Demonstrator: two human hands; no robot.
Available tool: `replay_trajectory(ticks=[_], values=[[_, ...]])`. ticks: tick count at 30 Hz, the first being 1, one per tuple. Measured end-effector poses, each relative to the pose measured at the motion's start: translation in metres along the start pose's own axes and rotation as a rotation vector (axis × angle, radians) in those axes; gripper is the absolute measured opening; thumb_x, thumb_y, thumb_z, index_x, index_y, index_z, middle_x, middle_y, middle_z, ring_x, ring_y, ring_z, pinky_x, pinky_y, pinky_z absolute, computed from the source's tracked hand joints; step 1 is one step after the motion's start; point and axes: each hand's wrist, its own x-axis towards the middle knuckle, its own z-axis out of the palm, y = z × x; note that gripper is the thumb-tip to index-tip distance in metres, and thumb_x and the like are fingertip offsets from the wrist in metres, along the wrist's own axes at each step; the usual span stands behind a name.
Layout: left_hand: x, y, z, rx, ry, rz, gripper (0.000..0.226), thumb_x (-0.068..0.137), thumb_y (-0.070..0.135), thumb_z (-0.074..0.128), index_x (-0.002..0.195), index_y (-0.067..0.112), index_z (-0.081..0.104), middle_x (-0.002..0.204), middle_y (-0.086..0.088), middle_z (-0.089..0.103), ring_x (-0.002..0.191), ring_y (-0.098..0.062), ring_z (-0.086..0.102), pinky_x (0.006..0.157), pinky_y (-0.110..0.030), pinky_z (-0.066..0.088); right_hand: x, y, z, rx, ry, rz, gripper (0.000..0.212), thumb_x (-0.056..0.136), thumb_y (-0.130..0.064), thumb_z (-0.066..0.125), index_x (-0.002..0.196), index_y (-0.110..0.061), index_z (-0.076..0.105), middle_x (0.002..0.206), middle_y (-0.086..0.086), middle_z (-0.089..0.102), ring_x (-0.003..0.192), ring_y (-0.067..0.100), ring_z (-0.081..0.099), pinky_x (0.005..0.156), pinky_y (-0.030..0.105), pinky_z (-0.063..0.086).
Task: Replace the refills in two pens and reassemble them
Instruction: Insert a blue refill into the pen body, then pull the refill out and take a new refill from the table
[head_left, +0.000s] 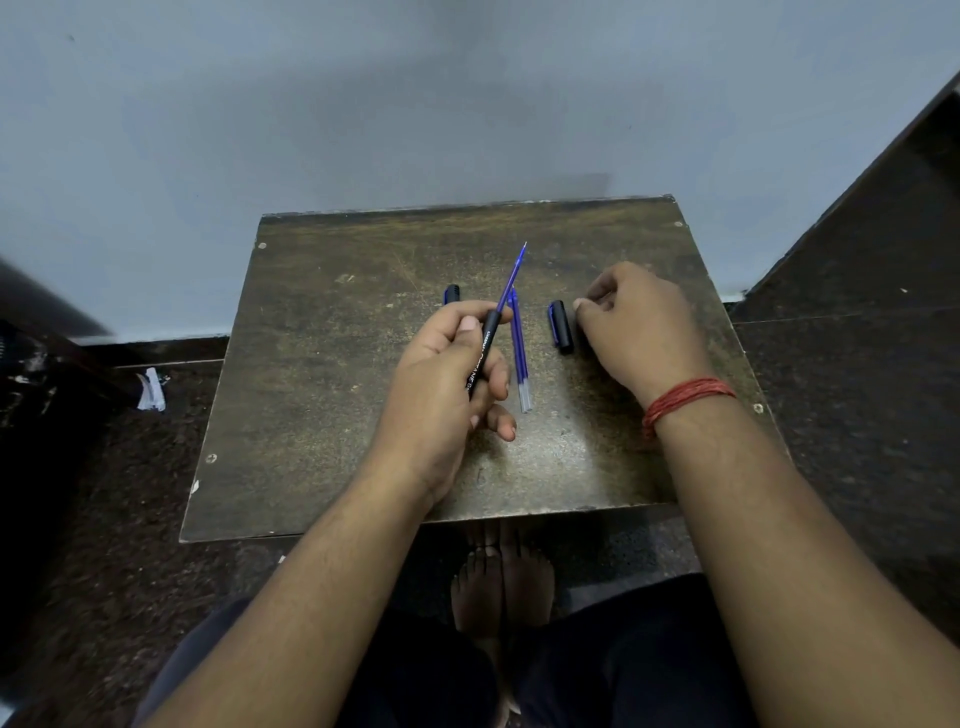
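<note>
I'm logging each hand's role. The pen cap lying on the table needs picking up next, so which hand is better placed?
Right. The right hand rests on the table with its fingertips beside the pen cap. The left hand is busy gripping the pen barrel, with a blue refill sticking out.

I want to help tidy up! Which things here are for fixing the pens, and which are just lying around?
For the pens: black barrel with blue refill in the left hand; loose refills; cap by the right hand; another pen piece.

Lying around: crumpled paper on the floor.
</note>
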Motion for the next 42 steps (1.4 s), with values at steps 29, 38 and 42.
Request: replay_trajectory(ticks=[29, 38, 42], values=[[-0.004, 0.001, 0.005, 0.102, -0.060, -0.006, 0.030, 0.108, 0.020, 0.035, 0.103, 0.009, 0.063, 0.057, -0.007, 0.050, 0.036, -0.007, 0.028, 0.039, -0.025, 0.043, -0.005, -0.022, -0.015, 1.385, 0.057, 0.136, 0.013, 0.096, -0.015, 0.064, 0.083, -0.016, 0.061, 0.073, 0.001, 0.065, 0.062, 0.012, 0.061, 0.053, 0.023, 0.045], [-0.005, 0.003, 0.005, 0.137, -0.035, 0.000, 0.031, 0.108, 0.021, 0.036, 0.105, 0.008, 0.064, 0.059, -0.006, 0.050, 0.037, -0.008, 0.030, 0.040, -0.026, 0.043, 0.014, 0.026, -0.021, 0.394, 0.173, 0.041, 0.009, 0.094, -0.029, 0.063, 0.090, -0.023, 0.068, 0.086, -0.004, 0.068, 0.080, 0.012, 0.062, 0.074, 0.026, 0.049], [-0.005, 0.004, 0.004, 0.145, -0.012, 0.004, 0.031, 0.108, 0.021, 0.035, 0.105, 0.008, 0.063, 0.056, -0.004, 0.050, 0.035, -0.006, 0.032, 0.041, -0.026, 0.043, 0.012, 0.027, -0.018, 0.043, 0.084, 0.023, 0.008, 0.093, -0.033, 0.061, 0.089, -0.026, 0.062, 0.084, -0.002, 0.064, 0.084, 0.021, 0.061, 0.077, 0.030, 0.049]])
